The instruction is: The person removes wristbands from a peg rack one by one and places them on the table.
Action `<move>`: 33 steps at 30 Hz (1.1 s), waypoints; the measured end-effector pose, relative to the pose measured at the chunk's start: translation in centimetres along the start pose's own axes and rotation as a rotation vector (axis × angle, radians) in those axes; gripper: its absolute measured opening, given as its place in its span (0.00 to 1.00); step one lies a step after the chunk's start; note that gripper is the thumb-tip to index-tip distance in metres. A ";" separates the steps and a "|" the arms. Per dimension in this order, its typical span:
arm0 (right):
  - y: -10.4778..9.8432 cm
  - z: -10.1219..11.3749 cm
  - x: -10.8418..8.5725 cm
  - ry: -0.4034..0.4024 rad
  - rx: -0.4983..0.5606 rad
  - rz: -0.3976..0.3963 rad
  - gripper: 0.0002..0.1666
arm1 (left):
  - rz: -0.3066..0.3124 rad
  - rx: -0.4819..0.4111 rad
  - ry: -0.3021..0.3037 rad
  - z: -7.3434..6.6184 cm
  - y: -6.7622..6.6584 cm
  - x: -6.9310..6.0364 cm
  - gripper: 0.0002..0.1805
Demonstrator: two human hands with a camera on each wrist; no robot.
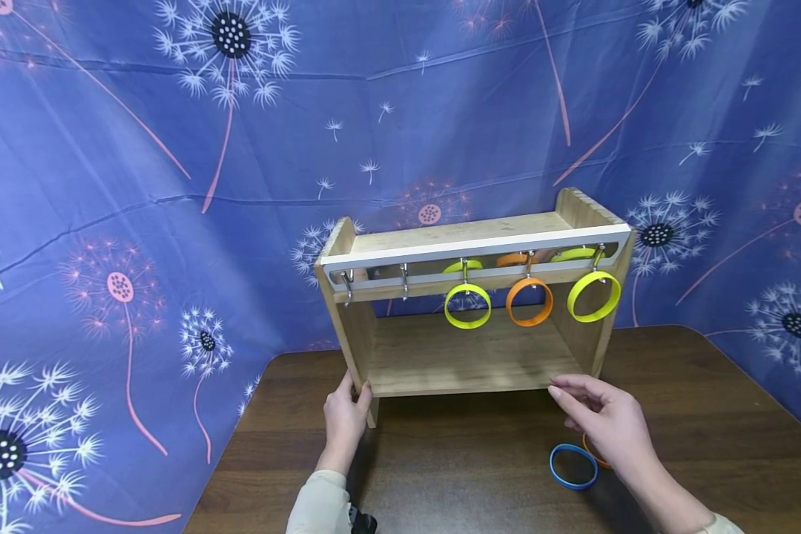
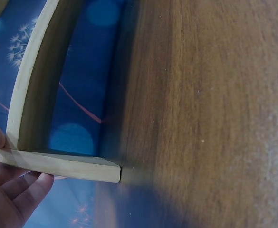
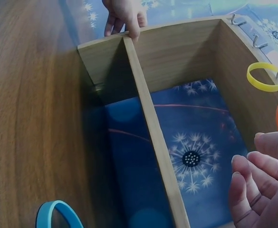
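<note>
A wooden shelf (image 1: 467, 367) stands on the table, with a metal rail of hooks (image 1: 403, 282) along its upper front. Two yellow wristbands (image 1: 468, 308) and an orange wristband (image 1: 530, 302) hang from hooks on the right; the two left hooks hold nothing. My left hand (image 1: 344, 419) grips the lower left side panel (image 2: 62, 165), thumb at the front and fingers on the outer face. Near the lower board's right front edge, my right hand (image 1: 607, 415) has loosely bent fingers (image 3: 245, 190) and nothing in them. Whether it touches the board, I cannot tell.
On the brown table (image 1: 440, 475) lie a blue wristband (image 1: 574, 486) and an orange wristband (image 1: 589, 447), the latter partly hidden by my right hand. Behind the shelf hangs a blue cloth (image 1: 274, 163) with dandelion prints.
</note>
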State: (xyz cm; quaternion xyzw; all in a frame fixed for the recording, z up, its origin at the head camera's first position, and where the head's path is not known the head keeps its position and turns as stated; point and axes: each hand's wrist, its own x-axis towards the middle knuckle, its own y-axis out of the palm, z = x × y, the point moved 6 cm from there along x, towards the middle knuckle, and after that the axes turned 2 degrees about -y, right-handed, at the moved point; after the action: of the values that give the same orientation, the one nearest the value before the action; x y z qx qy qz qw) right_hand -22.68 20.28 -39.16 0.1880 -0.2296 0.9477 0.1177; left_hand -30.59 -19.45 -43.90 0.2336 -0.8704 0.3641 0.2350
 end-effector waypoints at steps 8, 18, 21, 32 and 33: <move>0.3 1.0 0.3 -0.032 0.033 -0.012 0.15 | 0.008 -0.003 -0.013 0.1 0.0 0.0 0.05; 0.7 2.2 0.7 -0.067 0.076 -0.007 0.12 | 0.011 -0.003 -0.010 0.2 0.2 0.1 0.04; 0.8 2.4 0.8 -0.077 0.087 -0.003 0.12 | 0.012 -0.005 -0.009 0.2 0.2 0.0 0.04; 0.8 3.2 1.2 -0.112 0.096 -0.012 0.13 | 0.019 0.002 -0.019 0.2 0.2 0.1 0.04; 0.8 3.3 1.2 -0.115 0.100 -0.010 0.13 | 0.020 0.002 -0.020 0.2 0.2 0.1 0.04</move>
State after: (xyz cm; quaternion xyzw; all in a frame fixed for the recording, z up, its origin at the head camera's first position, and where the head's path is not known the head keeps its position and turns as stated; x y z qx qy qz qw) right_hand -23.05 18.15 -36.24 0.2489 -0.1875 0.9450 0.0997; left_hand -30.80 -19.52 -44.11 0.2289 -0.8746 0.3649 0.2226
